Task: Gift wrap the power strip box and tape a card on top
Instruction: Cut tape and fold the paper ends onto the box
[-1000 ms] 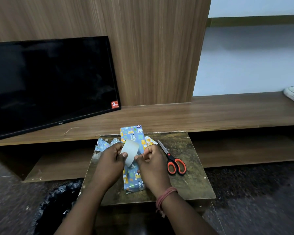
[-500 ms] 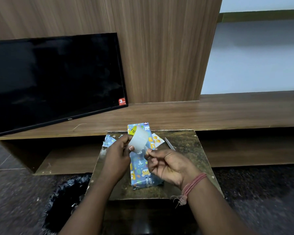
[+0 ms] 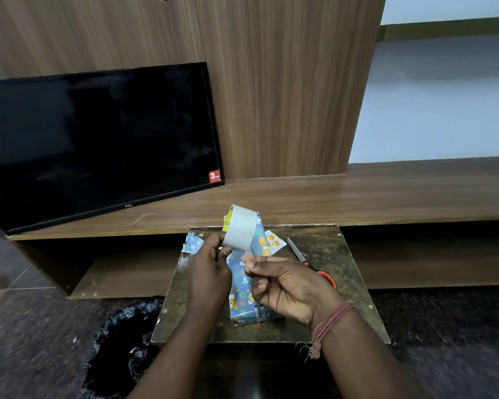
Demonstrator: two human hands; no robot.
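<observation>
The power strip box, wrapped in blue cartoon-print paper, lies lengthwise on a small dark table. Above it my left hand grips a roll of clear tape. My right hand pinches the free end of the tape between thumb and fingers, a short clear strip stretched from the roll. Orange-handled scissors lie on the table right of the box, partly hidden behind my right hand. A small piece with an orange print lies beside the box's far end.
A scrap of wrapping paper lies at the table's far left corner. A black TV leans on the wooden shelf behind. A black plastic bag sits on the floor left of the table.
My right hand has drawn the tape end down and away from the roll, lengthening the strip. The left hand raised the roll slightly. The camera view shifted.
</observation>
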